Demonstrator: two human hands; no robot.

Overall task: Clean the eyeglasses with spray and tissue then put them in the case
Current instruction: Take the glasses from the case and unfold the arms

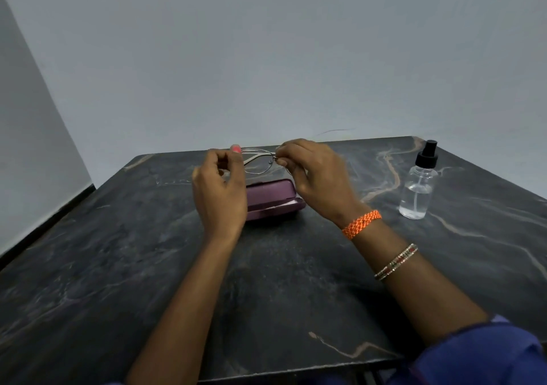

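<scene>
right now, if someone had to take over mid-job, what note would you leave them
Left hand: pinches one end of the glasses.
Right hand: pinches the other end; the glasses are held up above the case.
Case: purple, on the table under the hands, lid looks slightly open.
Spray bottle: upright on the table to the right, untouched.
Tissue: none in view.
Done: cannot tell whether the lenses are cleaned.
Left: spray and wipe if needed, then put the glasses in the case.
</scene>
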